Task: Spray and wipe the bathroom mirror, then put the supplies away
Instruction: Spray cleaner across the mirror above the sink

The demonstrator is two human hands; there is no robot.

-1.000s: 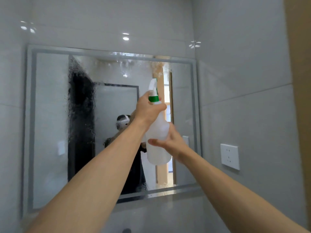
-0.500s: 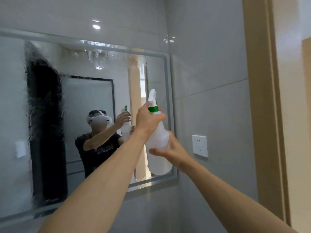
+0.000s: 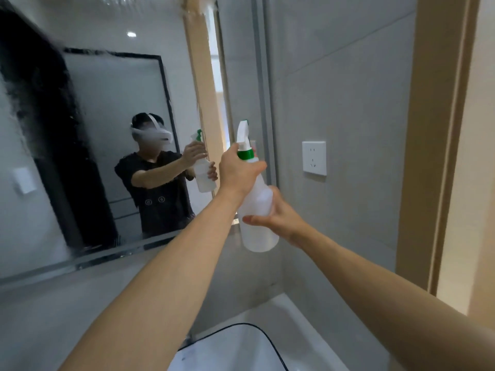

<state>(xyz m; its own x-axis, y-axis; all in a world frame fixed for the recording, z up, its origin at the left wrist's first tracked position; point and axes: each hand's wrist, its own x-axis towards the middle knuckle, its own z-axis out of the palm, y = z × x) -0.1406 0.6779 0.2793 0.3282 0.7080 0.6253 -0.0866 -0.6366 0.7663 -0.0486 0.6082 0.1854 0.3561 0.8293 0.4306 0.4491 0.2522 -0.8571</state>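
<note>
Fingers of the left hand (image 3: 238, 170) wrap the spray bottle (image 3: 257, 210) at its green collar, while the right hand (image 3: 278, 215) cups its body, held up just right of the mirror (image 3: 107, 129). Good spraying likely means aiming the nozzle at dry glass. Free room lies leftward; the wall socket (image 3: 314, 158) sits near, the sink (image 3: 267, 330) below.

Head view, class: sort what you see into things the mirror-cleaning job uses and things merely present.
Belonging to the job:
- white plastic spray bottle with green collar, held by left hand and right hand
- wet wall mirror

Merely present:
- white wall socket
- white basin
- beige door frame
</note>
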